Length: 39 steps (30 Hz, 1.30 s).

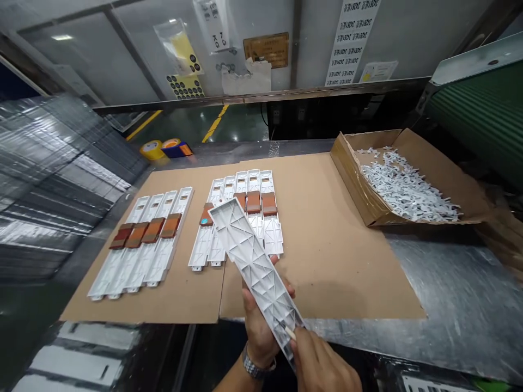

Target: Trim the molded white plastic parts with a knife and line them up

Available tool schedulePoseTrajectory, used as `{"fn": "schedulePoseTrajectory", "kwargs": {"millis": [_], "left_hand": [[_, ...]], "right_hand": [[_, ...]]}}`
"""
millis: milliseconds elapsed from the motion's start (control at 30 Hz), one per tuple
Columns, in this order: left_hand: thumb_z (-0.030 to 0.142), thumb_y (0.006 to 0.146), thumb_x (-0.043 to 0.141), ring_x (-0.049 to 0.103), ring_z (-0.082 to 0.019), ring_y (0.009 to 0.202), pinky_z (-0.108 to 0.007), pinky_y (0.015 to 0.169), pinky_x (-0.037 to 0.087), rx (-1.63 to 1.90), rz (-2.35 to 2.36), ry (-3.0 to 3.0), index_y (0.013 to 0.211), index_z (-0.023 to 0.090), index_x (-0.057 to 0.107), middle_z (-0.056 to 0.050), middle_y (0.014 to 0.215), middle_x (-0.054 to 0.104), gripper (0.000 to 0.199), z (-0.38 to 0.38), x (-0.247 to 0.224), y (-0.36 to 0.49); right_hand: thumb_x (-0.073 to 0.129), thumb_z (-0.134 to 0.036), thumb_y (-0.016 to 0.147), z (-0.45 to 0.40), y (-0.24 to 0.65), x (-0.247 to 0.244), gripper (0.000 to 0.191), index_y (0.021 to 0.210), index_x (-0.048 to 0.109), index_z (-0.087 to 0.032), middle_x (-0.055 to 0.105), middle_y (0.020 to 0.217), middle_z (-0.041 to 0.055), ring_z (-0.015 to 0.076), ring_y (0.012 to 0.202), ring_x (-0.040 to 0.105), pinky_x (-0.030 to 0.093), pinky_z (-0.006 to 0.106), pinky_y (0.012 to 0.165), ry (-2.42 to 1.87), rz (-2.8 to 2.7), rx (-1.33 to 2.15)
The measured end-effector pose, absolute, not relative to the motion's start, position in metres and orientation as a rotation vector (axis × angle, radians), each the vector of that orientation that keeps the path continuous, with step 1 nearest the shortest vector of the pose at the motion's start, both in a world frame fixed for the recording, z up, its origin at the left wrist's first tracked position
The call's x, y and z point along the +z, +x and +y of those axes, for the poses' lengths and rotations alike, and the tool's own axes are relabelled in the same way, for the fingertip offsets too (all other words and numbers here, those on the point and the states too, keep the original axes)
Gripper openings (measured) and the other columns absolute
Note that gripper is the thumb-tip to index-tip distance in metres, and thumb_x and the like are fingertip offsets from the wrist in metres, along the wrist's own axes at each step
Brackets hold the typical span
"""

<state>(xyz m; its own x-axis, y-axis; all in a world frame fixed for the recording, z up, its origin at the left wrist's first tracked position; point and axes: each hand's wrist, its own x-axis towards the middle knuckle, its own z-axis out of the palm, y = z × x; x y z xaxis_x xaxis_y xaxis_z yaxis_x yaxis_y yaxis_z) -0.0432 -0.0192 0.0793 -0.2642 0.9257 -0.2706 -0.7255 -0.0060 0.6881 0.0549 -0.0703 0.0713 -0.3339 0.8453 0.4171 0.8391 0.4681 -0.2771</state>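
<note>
A long white ribbed plastic panel [261, 275] is held at a slant, ribbed side up. My left hand [258, 321], with a metal watch on its wrist, is wrapped round the panel from beneath. Close to the panel's lower end, my right hand [324, 359] pinches a small white stick-like piece [290, 332] whose tip meets the ribs. Behind the raised panel lies a row of several white panels [273, 234] with brown bands. Another row of white panels [161, 256], also banded, lies further left on the cardboard.
An open cardboard box [351, 182] of small white pieces [408, 185] stands at right. Brown cardboard sheets [327, 261] cover the metal table [449, 283]. Tape rolls [153, 150] sit at the back left, near wrapped stacks [61, 179].
</note>
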Motion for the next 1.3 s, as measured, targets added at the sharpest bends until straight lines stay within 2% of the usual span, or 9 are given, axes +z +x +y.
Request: {"fn": "schedulePoseTrajectory", "kwargs": {"millis": [200, 400, 633, 833, 1067, 1300], "left_hand": [[0.068, 0.078, 0.039, 0.050, -0.015, 0.058, -0.024, 0.052, 0.040, 1.648, 0.859, 0.289, 0.119, 0.017, 0.056, -0.007, 0.068, 0.062, 0.068, -0.032, 0.083, -0.043], [0.070, 0.074, 0.044, 0.050, -0.014, 0.058, -0.022, 0.054, 0.042, 1.698, 0.823, 0.258, 0.116, 0.020, 0.060, -0.006, 0.068, 0.062, 0.067, -0.039, 0.087, -0.043], [0.068, 0.076, 0.041, 0.045, -0.012, 0.053, -0.021, 0.049, 0.039, 1.713, 0.875, 0.239, 0.117, 0.022, 0.058, -0.004, 0.066, 0.060, 0.064, -0.043, 0.091, -0.042], [0.070, 0.076, 0.040, 0.044, -0.012, 0.051, -0.021, 0.045, 0.036, 1.716, 0.872, 0.265, 0.117, 0.021, 0.058, -0.005, 0.066, 0.060, 0.066, -0.046, 0.088, -0.046], [0.069, 0.077, 0.039, 0.047, -0.013, 0.050, -0.023, 0.046, 0.039, 1.734, 0.885, 0.279, 0.128, 0.023, 0.046, -0.005, 0.071, 0.061, 0.069, -0.048, 0.088, -0.051], [0.067, 0.079, 0.037, 0.048, -0.014, 0.050, -0.024, 0.045, 0.039, 1.745, 0.934, 0.235, 0.130, 0.022, 0.044, -0.005, 0.070, 0.061, 0.068, -0.048, 0.091, -0.049]], "right_hand": [[0.035, -0.018, 0.095, -0.080, 0.050, 0.080, 0.020, 0.088, 0.053, -0.016, 0.049, 0.057, -0.0024, 0.0105, 0.047, 0.048, 0.030, 0.026, 0.050, -1.372, -2.245, -0.090], [0.036, -0.018, 0.095, -0.086, 0.044, 0.084, 0.021, 0.087, 0.055, -0.015, 0.047, 0.057, -0.0022, 0.0108, 0.049, 0.048, 0.031, 0.027, 0.053, -1.397, -2.198, -0.135], [0.038, -0.007, 0.087, -0.086, 0.048, 0.088, 0.021, 0.087, 0.057, -0.015, 0.047, 0.058, -0.0024, 0.0112, 0.048, 0.047, 0.030, 0.027, 0.050, -1.315, -2.335, -0.285], [0.040, -0.008, 0.085, -0.085, 0.051, 0.087, 0.018, 0.086, 0.058, -0.014, 0.046, 0.057, -0.0024, 0.0114, 0.047, 0.046, 0.030, 0.027, 0.049, -1.220, -2.374, -0.289], [0.039, -0.010, 0.087, -0.084, 0.048, 0.084, 0.019, 0.088, 0.058, -0.013, 0.049, 0.059, -0.0012, 0.0112, 0.050, 0.048, 0.032, 0.027, 0.052, -1.257, -2.310, -0.259], [0.041, -0.009, 0.085, -0.082, 0.048, 0.091, 0.017, 0.086, 0.058, -0.014, 0.047, 0.057, -0.0018, 0.0116, 0.049, 0.046, 0.030, 0.028, 0.052, -1.227, -2.372, -0.346]]}}
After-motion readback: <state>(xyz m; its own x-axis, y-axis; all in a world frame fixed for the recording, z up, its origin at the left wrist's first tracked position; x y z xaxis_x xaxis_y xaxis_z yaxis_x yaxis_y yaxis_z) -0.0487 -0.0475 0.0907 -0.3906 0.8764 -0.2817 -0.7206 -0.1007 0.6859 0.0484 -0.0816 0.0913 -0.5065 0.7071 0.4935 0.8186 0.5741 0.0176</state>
